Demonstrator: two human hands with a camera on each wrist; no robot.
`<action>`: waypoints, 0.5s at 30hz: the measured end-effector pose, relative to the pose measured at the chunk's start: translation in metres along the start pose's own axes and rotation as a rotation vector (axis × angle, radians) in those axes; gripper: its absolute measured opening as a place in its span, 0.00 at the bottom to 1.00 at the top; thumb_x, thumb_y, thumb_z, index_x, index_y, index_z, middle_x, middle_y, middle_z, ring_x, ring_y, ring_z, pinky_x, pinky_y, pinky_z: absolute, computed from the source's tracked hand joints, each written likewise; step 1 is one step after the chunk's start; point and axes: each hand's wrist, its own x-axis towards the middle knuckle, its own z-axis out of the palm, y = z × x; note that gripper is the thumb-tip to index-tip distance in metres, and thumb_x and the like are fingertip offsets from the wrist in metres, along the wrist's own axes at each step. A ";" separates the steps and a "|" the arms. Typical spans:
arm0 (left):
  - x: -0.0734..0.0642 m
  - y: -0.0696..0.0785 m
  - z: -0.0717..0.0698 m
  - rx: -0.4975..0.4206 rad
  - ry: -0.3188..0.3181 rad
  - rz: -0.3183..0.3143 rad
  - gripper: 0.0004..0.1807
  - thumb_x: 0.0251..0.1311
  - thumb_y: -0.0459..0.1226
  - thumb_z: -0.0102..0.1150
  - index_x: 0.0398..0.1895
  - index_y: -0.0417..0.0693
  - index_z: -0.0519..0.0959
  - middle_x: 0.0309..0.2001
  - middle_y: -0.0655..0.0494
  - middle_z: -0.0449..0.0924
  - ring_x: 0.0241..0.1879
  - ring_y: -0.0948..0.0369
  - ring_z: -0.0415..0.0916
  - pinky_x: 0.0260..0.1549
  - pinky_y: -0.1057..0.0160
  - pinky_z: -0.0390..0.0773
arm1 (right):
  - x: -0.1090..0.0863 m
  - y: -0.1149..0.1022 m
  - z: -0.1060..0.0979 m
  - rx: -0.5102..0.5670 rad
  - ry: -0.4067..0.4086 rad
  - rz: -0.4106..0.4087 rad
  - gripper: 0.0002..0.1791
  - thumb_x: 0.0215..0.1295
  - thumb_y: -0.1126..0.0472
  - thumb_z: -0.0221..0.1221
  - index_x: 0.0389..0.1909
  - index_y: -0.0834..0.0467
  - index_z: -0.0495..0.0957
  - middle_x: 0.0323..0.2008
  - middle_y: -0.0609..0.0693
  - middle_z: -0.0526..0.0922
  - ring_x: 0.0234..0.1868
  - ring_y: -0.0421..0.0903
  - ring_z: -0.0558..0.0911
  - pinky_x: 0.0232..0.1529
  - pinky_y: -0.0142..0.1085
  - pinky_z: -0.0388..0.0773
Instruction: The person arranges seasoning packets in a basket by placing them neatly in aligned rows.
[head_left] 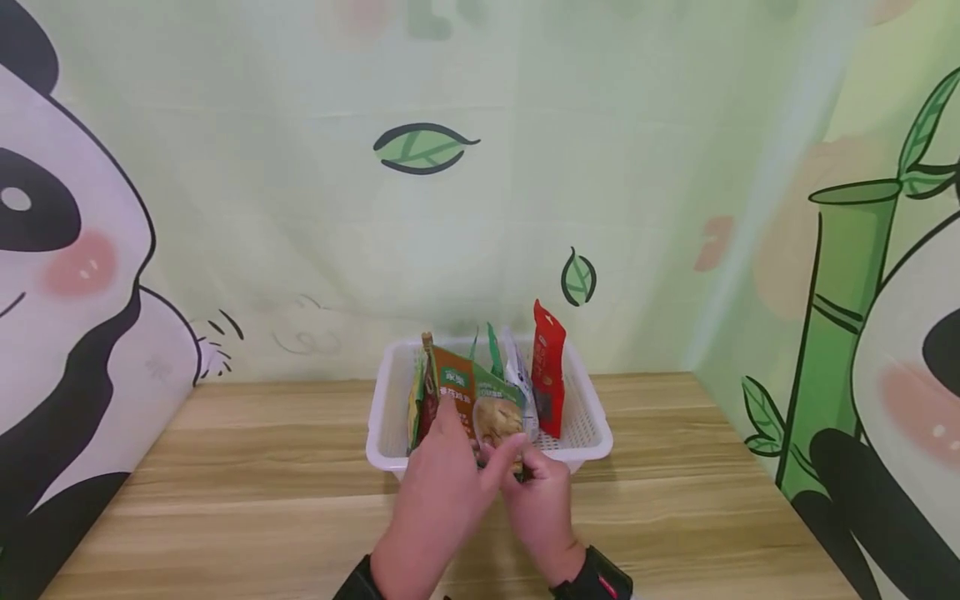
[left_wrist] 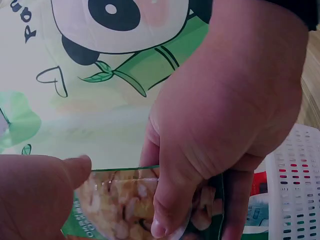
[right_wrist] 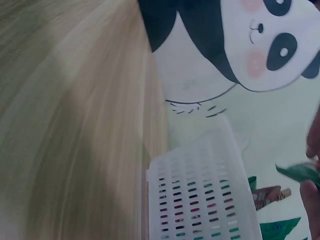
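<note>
An orange-and-green food packet (head_left: 498, 408) is held in front of a white basket (head_left: 384, 425) in the head view. My left hand (head_left: 446, 492) grips it from the left. In the left wrist view its thumb lies across the packet's food picture (left_wrist: 122, 207), with other fingers behind. My right hand (head_left: 543, 504) pinches the packet's lower right part, close to the left thumb. Only fingertips (right_wrist: 311, 200) of that hand show at the edge of the right wrist view, around a green corner. The packet's lower edge is partly hidden by both hands.
Several packets stand in the basket: a red one (head_left: 549, 367) at the right, a white-and-blue one (head_left: 520, 367) and a yellow-green one (head_left: 416, 404) at the left. The basket rests on a wood-grain table (head_left: 262, 475), before a panda-print backdrop (head_left: 300, 208).
</note>
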 end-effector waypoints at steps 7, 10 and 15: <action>0.006 0.003 0.000 -0.099 -0.062 -0.072 0.63 0.57 0.72 0.59 0.76 0.29 0.56 0.71 0.31 0.68 0.65 0.37 0.75 0.57 0.42 0.80 | -0.009 -0.002 0.003 -0.009 -0.076 -0.177 0.14 0.50 0.83 0.67 0.35 0.65 0.88 0.27 0.56 0.89 0.30 0.32 0.82 0.29 0.27 0.82; 0.007 0.001 0.000 -0.120 -0.078 -0.079 0.62 0.57 0.72 0.59 0.76 0.30 0.58 0.69 0.32 0.71 0.63 0.39 0.77 0.56 0.43 0.80 | -0.010 -0.005 0.003 -0.060 -0.127 -0.210 0.22 0.45 0.82 0.67 0.44 0.65 0.88 0.37 0.57 0.91 0.37 0.34 0.86 0.35 0.27 0.83; 0.006 -0.004 0.001 -0.167 -0.069 -0.043 0.45 0.65 0.64 0.59 0.73 0.41 0.65 0.62 0.41 0.80 0.59 0.46 0.81 0.54 0.45 0.82 | -0.012 -0.008 0.002 -0.123 -0.191 -0.263 0.30 0.48 0.77 0.71 0.56 0.62 0.84 0.52 0.57 0.88 0.51 0.42 0.88 0.49 0.26 0.82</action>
